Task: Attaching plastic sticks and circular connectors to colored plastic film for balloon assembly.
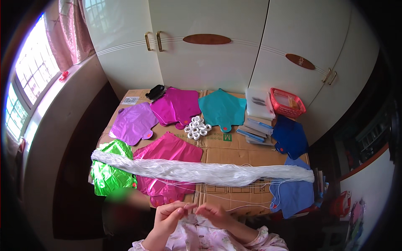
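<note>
1. Head view, largest item first: a flattened cardboard sheet (pixel 234 157) covers the work surface in front of white cupboard doors (pixel 209 62).
2. A long bundle of white string (pixel 201 171) lies across the cardboard from left to right, over the lower balloons.
3. Flat foil balloons are laid out on the cardboard: a green balloon (pixel 109 175) at the left edge, a pink balloon (pixel 167 152) just beside it and partly under the bundle, a lilac balloon (pixel 133 123) and a magenta balloon (pixel 178 104) behind, a teal balloon (pixel 222 108) at centre rear, a dark blue balloon (pixel 291 138) at right, and a light blue balloon (pixel 293 194) at the near right corner.
4. A red basket (pixel 287 102) stands at the rear right, with a stack of flat blue-and-white packets (pixel 256 129) near it.
5. A cluster of small white rings (pixel 197 127) sits between the magenta and teal balloons.
6. The left hand (pixel 167 217) is at the near edge, fingers curled and pinched on a thin white strand (pixel 251 205) that runs off toward the right end of the bundle.
7. The right hand (pixel 213 213) is just beside the left, fingers bent inward at the same strand; whether it grips it firmly cannot be told.
</note>
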Action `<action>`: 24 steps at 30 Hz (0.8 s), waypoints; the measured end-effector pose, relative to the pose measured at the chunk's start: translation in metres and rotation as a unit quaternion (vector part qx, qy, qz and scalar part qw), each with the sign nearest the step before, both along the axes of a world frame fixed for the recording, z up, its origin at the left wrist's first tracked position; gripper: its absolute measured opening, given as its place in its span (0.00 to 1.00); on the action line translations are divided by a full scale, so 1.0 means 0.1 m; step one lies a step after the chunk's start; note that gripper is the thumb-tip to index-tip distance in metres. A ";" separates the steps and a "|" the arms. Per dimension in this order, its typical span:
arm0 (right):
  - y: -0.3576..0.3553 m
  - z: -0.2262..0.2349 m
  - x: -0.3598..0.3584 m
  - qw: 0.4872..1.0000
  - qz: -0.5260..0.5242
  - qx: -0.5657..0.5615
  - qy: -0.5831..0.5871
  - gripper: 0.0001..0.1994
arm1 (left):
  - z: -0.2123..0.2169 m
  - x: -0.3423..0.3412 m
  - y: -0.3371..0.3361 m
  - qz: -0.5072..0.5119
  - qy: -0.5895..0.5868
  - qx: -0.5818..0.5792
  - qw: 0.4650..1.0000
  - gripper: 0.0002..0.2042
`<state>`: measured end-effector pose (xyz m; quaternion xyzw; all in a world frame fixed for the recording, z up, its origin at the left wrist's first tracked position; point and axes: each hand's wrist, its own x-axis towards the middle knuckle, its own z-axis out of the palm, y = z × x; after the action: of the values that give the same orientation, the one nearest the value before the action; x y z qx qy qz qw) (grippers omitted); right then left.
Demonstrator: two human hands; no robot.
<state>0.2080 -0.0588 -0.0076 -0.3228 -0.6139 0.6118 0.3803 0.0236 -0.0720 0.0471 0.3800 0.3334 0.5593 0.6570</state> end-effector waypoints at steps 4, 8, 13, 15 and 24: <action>-0.05 0.21 0.09 0.981 -0.023 0.193 -0.017 0.04 | -0.04 0.06 0.16 0.087 0.540 0.400 0.735 0.12; 0.04 0.22 0.13 0.982 -0.095 0.155 -0.045 0.04 | -0.05 0.06 0.10 -0.100 0.316 0.336 0.882 0.07; -0.04 0.34 0.14 0.988 0.002 0.152 0.013 0.04 | -0.03 0.09 0.15 0.022 0.454 0.356 0.817 0.05; 0.01 0.35 0.21 0.992 -0.046 0.116 -0.008 0.03 | -0.08 0.06 0.17 -0.097 0.344 0.366 0.859 0.07; 0.05 0.42 0.11 0.975 -0.091 0.198 -0.055 0.02 | -0.06 0.06 0.20 -0.134 0.297 0.381 0.866 0.10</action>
<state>0.2194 -0.0534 0.0348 -0.3290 -0.7107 0.4226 0.4561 0.0297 -0.0525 0.0408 0.7895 0.2200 0.4104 0.3999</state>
